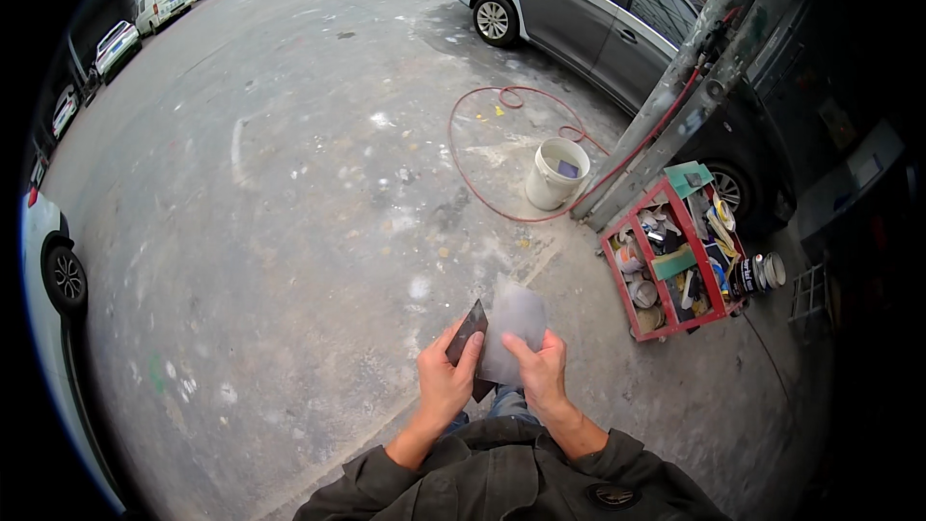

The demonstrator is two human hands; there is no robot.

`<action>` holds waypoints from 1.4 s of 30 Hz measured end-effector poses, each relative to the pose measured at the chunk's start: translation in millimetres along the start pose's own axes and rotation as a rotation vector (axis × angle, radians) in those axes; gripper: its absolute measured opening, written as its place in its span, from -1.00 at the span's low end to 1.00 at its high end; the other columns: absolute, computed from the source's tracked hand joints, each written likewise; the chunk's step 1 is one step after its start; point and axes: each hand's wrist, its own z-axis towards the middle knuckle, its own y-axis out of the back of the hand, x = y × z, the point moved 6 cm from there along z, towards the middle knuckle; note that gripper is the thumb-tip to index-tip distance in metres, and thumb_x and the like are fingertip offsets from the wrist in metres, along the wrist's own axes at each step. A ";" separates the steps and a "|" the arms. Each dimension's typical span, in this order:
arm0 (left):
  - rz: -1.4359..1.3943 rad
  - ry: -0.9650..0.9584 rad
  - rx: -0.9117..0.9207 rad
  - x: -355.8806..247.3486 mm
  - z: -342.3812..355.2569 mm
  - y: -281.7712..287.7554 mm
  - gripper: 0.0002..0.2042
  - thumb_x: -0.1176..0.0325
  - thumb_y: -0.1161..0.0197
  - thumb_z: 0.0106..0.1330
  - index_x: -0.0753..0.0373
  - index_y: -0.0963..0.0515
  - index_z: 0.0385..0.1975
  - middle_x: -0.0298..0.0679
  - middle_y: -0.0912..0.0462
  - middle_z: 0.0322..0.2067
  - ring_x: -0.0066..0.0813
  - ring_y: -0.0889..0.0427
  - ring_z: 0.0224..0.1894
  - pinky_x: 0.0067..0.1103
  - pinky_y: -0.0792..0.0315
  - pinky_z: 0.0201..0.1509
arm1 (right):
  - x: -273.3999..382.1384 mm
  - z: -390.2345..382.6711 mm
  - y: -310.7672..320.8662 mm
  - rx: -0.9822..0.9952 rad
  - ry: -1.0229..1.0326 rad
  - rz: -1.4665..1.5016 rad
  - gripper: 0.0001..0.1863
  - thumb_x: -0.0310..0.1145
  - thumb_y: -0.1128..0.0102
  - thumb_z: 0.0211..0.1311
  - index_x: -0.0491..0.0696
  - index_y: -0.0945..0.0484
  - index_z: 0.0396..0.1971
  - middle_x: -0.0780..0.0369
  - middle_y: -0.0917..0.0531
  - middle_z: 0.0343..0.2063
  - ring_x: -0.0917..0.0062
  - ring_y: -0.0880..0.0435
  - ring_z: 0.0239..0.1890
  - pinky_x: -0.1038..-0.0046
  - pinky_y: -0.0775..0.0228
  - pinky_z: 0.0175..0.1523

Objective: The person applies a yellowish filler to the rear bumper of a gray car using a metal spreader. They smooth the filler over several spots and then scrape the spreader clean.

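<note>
My left hand [449,373] is closed on a dark, straight-edged flat sheet [467,330], its thumb pressed along the near face. Beside it, my right hand [540,367] pinches a pale grey, thin sheet [516,316] between thumb and fingers. Both sheets are held upright in front of my body, close together with their edges nearly meeting. The lower corner of the dark sheet shows beneath my left thumb. What exactly the sheets are made of, I cannot tell.
A red tool cart [662,260] full of cans and tools stands to the right. A white bucket [546,191] sits by metal posts [680,87], with a red hose [455,150] looped around it. A grey car [579,10] is behind; a white car [46,260] stands left.
</note>
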 end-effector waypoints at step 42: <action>0.099 0.088 0.733 -1.8 -23.2 -9.8 -0.77 0.46 -0.04 0.20 0.37 -0.49 -0.17 -0.20 -0.57 -0.56 -0.58 -0.48 -0.48 -0.57 -0.38 -0.35 | 73.0 -49.0 -11.8 0.287 0.558 -0.657 -0.87 -0.46 -0.24 0.05 -0.20 -0.51 -0.55 0.07 -0.52 -0.66 0.19 -0.55 -0.61 0.37 -0.34 -0.52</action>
